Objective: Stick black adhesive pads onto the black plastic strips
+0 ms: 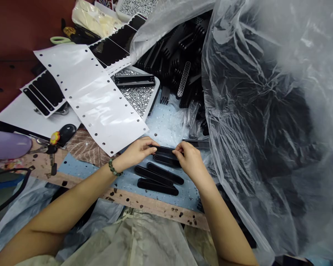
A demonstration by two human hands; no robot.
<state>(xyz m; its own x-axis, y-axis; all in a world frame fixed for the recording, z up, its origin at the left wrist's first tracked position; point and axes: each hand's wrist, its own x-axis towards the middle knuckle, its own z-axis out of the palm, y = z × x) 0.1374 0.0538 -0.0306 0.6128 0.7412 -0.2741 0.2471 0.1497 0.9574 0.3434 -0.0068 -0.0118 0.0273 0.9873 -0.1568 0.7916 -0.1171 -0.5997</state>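
My left hand (138,150), with a beaded bracelet above it, pinches one end of a long black rounded plastic piece (165,149). At the piece's other end, the fingertips of my right hand (190,159) close on it. Just below lies a second black piece (166,160), partly behind my right hand. Nearer to me, several similar black pieces (157,187) rest loosely beside and across each other on the speckled blue mat (152,199). What the fingertips cover on the held piece is hidden.
A clear plastic bag (238,122) bulges on the right; black parts (166,51) spill from its mouth. A tray of small metal pieces (140,98) stands behind a white backing sheet (91,96). Keys (52,149) and a purple object (9,144) lie left.
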